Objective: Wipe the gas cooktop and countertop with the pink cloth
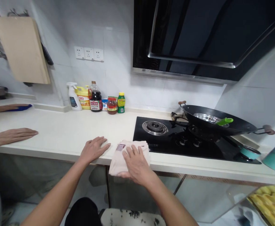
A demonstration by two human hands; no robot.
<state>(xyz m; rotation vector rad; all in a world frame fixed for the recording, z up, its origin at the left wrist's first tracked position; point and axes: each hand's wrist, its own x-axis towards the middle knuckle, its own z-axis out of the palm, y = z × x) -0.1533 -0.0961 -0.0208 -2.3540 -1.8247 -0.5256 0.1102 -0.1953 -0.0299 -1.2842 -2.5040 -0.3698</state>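
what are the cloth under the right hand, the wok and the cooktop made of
Cloth: matte fabric, perhaps cotton; it lies in soft folds. Wok: dark metal, possibly iron, with a dull sheen. Cooktop: probably glass, its flat black surface glossy with reflections.

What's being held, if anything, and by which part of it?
Right grip lies over the folded cloth's near right part; clasping or merely pressing can't be told. Left grip holds nothing, resting on the counter.

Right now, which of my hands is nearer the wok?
Right: your right hand, on the pale cloth, is front-left of the wok; your left hand, on the counter, lies farther left.
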